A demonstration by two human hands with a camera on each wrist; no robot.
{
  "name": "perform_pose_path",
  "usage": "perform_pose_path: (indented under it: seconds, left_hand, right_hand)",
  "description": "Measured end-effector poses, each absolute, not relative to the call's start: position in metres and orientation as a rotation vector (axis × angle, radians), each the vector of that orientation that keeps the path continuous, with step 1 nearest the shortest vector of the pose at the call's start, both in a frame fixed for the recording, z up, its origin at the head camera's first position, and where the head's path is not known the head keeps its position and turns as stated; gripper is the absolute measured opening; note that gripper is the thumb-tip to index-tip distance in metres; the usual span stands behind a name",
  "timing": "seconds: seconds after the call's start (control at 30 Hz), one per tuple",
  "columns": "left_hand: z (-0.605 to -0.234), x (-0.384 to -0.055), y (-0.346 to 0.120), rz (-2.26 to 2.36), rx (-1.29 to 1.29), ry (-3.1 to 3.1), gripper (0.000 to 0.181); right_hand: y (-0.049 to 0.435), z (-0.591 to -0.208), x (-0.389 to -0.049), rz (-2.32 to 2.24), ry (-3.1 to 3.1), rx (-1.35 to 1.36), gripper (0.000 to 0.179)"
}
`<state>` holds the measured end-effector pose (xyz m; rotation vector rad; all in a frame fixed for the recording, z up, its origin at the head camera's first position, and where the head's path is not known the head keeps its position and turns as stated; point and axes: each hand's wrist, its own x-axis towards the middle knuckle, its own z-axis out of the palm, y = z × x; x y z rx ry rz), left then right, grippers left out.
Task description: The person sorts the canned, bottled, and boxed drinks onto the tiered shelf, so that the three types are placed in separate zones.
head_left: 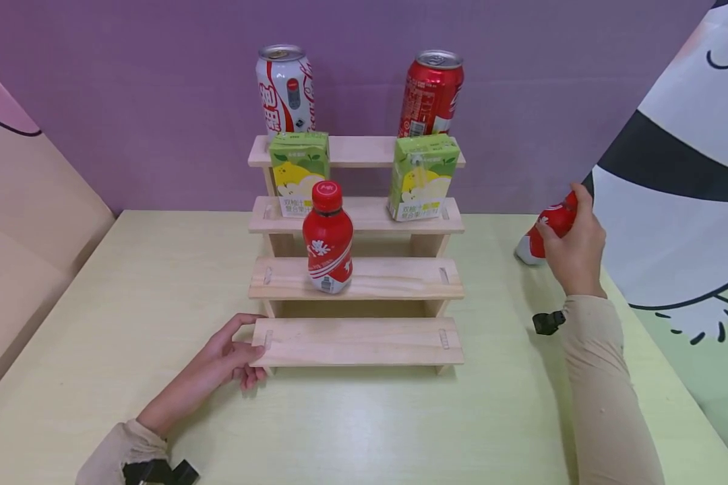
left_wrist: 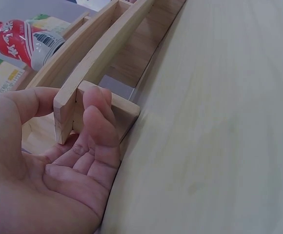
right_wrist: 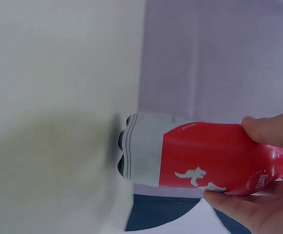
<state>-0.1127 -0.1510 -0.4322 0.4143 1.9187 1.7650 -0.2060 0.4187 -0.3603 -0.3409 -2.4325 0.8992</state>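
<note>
My right hand (head_left: 576,246) grips a red and white plastic bottle (head_left: 552,229) at the right side of the table. In the right wrist view, thumb and fingers hold the bottle (right_wrist: 195,156) near its neck. Its base is close to the table; whether it touches I cannot tell. At the left, my left hand (head_left: 221,360) holds the left end of the lowest step of a wooden stepped display shelf (head_left: 358,343). The left wrist view shows fingers around the end of the step (left_wrist: 66,109). A similar red bottle (head_left: 328,242) stands upright on the step above, left of centre.
Two green juice boxes, one left (head_left: 300,172) and one right (head_left: 423,178), stand on the second step from the top. A white-and-red can (head_left: 285,91) and a red can (head_left: 432,94) stand on the top step. Behind the table (head_left: 364,431) is a purple backdrop (head_left: 358,40).
</note>
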Motion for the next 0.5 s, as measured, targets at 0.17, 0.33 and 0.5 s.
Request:
perform_pose_path:
  seconds: [0.17,0.33,0.5]
  left_hand:
    - [-0.431,-0.113,-0.151,1.766,0.413,1.924,0.044]
    - [-0.431,-0.113,-0.15,1.762,0.416,1.939,0.043]
    - [-0.432,-0.112,-0.151,1.76,0.421,1.935,0.044]
  right_hand:
    - [0.409,-0.349,-0.203,0.853,-2.394,-0.266,0.088]
    - [0.398,-0.336,-0.198,0.857,-2.406,-0.236,0.089]
    - [0.386,-0.325,-0.195,0.871,-2.428,-0.209,0.091]
